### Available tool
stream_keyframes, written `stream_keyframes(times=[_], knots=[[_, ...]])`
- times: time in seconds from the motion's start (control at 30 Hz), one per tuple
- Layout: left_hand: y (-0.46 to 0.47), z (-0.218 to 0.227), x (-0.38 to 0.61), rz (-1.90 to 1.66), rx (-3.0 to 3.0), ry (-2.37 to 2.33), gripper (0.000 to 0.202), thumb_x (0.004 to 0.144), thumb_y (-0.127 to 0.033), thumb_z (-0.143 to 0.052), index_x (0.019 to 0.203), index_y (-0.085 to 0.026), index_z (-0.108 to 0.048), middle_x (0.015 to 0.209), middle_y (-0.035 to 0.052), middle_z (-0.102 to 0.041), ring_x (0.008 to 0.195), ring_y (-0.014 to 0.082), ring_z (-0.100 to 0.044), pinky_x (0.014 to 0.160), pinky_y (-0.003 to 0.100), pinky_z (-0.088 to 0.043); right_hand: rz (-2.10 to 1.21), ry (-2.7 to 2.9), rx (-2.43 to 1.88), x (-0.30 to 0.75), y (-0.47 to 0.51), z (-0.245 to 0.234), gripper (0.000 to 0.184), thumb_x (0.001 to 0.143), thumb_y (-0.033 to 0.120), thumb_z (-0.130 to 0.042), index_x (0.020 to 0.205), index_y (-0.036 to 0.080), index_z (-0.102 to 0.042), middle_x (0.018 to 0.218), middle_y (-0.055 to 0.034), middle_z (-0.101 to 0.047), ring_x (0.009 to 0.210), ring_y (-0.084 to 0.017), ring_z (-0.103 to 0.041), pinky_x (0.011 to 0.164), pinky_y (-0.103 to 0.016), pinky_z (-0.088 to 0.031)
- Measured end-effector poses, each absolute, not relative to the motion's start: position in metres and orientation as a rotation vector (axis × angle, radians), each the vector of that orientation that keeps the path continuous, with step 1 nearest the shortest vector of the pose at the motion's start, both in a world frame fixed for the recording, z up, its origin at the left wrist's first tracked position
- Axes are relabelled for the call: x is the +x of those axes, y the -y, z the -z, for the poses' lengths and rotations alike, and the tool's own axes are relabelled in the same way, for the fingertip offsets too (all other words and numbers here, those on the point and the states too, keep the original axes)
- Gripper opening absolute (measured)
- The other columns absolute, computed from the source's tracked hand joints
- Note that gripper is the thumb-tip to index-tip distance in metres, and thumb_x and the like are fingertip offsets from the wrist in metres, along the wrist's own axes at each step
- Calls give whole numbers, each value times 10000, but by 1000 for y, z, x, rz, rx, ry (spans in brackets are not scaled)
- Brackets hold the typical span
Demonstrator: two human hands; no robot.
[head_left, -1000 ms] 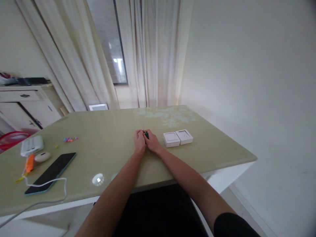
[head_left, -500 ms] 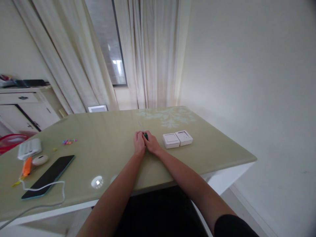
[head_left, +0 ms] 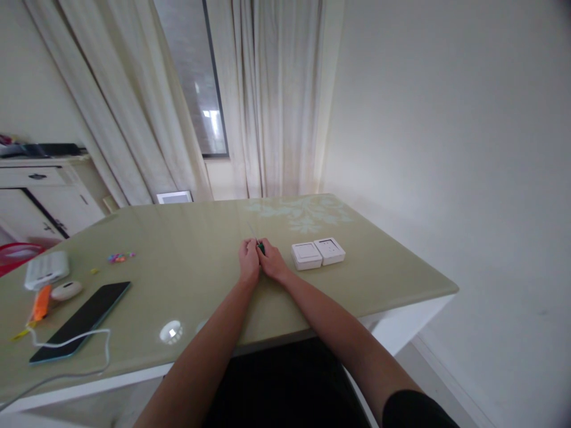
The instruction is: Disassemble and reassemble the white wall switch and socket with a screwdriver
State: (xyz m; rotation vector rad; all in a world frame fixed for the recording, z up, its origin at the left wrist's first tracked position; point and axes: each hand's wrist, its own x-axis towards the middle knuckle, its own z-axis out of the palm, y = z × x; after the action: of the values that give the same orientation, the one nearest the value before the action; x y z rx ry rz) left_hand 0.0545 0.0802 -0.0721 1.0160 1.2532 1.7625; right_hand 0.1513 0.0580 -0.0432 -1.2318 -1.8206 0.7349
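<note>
A screwdriver (head_left: 261,247) with a dark green handle is between my two hands, its thin shaft pointing away from me and a little to the left. My right hand (head_left: 271,261) wraps round the handle. Against it, my left hand (head_left: 248,258) is closed, its fingertips at the screwdriver near the base of the shaft; the exact hold is partly hidden. Just right of my hands, a white wall switch (head_left: 306,255) and a white wall socket (head_left: 330,251) lie side by side, touching, on the greenish table (head_left: 200,285).
At the left lie a black tablet or phone (head_left: 82,321) with a white cable (head_left: 108,351) across it, an orange item (head_left: 41,303), a white rounded object (head_left: 66,290), a white case (head_left: 47,270) and small colourful pieces (head_left: 119,258). A wall (head_left: 468,148) stands at the right.
The view has shifted slightly, so everything on the table sits a little further left. My hands stay together on the screwdriver.
</note>
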Motion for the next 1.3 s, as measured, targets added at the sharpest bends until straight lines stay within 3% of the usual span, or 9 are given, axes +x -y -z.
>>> stream_keyframes(times=[1.0, 1.17, 1.3], knots=[[-80, 74, 52, -1720, 904, -1271, 364, 1061, -385, -706, 1352, -171, -665, 1330, 114, -698, 1109, 264, -726, 934, 471, -641, -793, 1788, -1129, 153, -53, 38, 323, 1064, 413, -680, 1298, 189, -690, 1304, -101, -712, 1116, -244, -720, 973, -464, -625], [-79, 73, 50, -1681, 963, -1290, 360, 1064, -390, -702, 1345, -168, -665, 1301, 109, -706, 1069, 251, -733, 900, 450, -650, -819, 1658, -1045, 149, -55, 33, 290, 1071, 410, -671, 1242, 179, -704, 1232, -88, -729, 1046, -222, -728, 936, -439, -632], [-73, 71, 53, -1635, 1139, -1286, 335, 1069, -391, -696, 1312, -162, -673, 1232, 95, -721, 990, 224, -740, 837, 407, -657, -800, 1446, -944, 159, -57, 12, 350, 1083, 439, -643, 1314, 176, -657, 1133, -68, -724, 872, -178, -716, 782, -358, -637]])
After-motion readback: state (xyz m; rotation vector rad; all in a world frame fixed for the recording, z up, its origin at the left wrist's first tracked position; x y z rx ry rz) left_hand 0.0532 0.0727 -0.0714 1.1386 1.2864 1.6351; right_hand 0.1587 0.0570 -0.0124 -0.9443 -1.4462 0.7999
